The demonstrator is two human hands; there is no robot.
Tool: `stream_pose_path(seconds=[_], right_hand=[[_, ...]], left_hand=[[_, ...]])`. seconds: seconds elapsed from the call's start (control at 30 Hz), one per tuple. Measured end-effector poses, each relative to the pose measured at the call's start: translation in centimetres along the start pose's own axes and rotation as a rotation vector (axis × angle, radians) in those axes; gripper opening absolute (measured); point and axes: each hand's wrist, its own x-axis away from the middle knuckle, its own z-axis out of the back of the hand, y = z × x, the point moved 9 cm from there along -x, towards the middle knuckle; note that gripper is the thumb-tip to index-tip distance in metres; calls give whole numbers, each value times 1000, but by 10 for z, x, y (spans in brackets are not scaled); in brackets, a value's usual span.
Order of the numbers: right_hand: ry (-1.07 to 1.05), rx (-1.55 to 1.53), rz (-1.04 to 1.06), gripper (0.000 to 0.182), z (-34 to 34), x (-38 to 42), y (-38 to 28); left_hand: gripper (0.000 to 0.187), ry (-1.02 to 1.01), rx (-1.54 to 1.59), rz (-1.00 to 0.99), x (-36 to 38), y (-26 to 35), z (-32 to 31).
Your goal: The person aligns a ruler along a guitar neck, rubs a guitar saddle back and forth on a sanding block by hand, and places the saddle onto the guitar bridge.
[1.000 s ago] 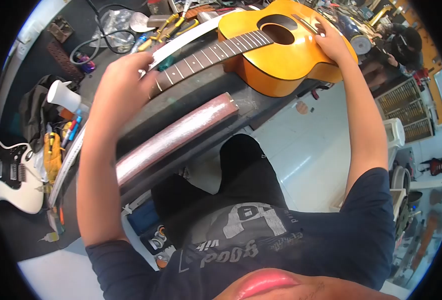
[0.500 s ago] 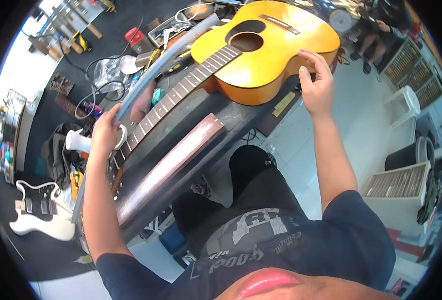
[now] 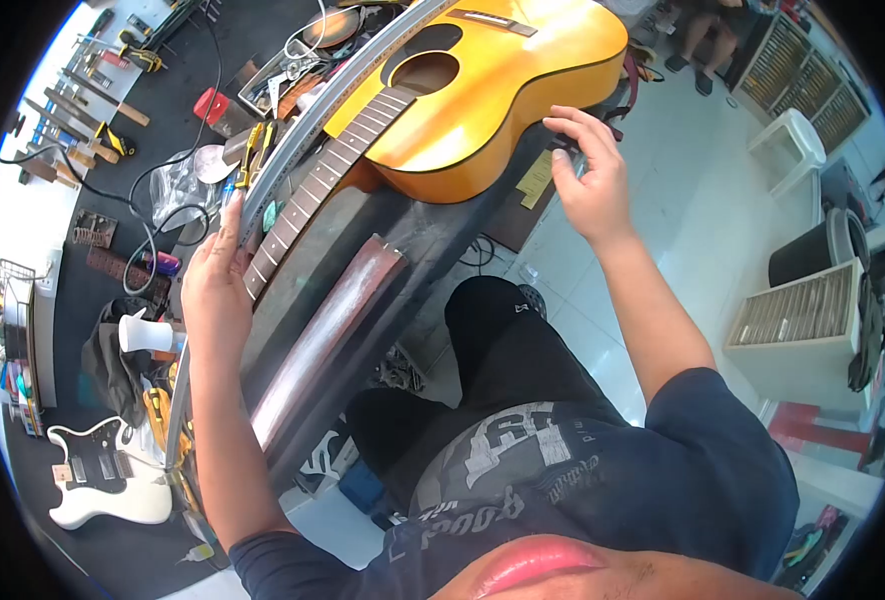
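On the shirt (image 3: 663, 480) below the guitar (image 3: 508, 85) we can read "good", the other lettering being too faint for us, while the marks on the long strip (image 3: 331, 100) beside the guitar's neck (image 3: 331, 178) are too small. The guitar lies face up on the bench (image 3: 438, 232), its top edge cut off and the neck's end hidden behind our left hand (image 3: 218, 290), whose grip we cannot tell, at the strip. Our right hand (image 3: 593, 185) is open, fingers loosely bent, beside the guitar's body, contact unclear.
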Motion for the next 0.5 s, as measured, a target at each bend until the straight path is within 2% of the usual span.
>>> stream_pose_path(seconds=[0.17,0.27,0.5], right_hand=[[-53,23,10,37,-4,12,1],[-111,2,15,39,-17,26,0],[-180,-69,6,45,-45,45,-5]], left_hand=[[77,-43,-101,-22,7,6,-11],[78,-116,-48,44,7,6,-18],[77,-118,-70,52,4,14,-27]])
